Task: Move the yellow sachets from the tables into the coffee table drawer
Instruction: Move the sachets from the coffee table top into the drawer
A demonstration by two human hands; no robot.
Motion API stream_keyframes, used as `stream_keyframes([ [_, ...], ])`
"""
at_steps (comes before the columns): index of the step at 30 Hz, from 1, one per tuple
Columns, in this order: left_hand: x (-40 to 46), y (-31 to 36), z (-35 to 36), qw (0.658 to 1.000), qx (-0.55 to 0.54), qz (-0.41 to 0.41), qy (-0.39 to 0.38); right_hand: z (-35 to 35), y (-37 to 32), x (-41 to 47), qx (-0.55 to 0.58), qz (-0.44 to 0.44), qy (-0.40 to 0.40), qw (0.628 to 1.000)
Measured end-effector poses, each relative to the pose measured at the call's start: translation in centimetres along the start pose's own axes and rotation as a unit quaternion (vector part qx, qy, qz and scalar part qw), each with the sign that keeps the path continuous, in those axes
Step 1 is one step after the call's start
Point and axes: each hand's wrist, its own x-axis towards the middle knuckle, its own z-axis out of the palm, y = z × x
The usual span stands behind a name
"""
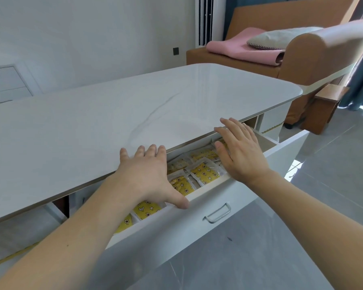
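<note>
Sachets (203, 173) in drawer (224, 192) between hands (147, 176)

Both hands (147, 174) and forearms are bare, with no sleeves, rings or watch.

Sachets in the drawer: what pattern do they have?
Yellow sachets, printed with small stars, moons and flowers, clear edges; head view.

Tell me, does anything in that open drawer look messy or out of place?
A little. The yellow sachets lie in the drawer jumbled, overlapping at different angles rather than stacked. Both hands, the left hand and the right hand, are spread flat over them. Nothing looks torn or spilled.
</note>
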Motion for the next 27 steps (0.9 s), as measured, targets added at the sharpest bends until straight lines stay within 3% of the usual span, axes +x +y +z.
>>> stream_keyframes([
  [9,0.3,0.0,-0.5,1.000,-0.005,0.011,0.016,0.3,-0.2,0.5,0.017,-0.016,-0.009,1.000],
  [16,0.3,0.4,-0.6,0.999,0.006,0.007,0.038,1.1,-0.6,0.8,0.000,0.008,-0.058,0.998],
  [27,1.7,-1.3,1.0,0.982,-0.001,0.008,0.187,2.6,-1.0,2.0,0.011,-0.012,-0.160,0.987],
])
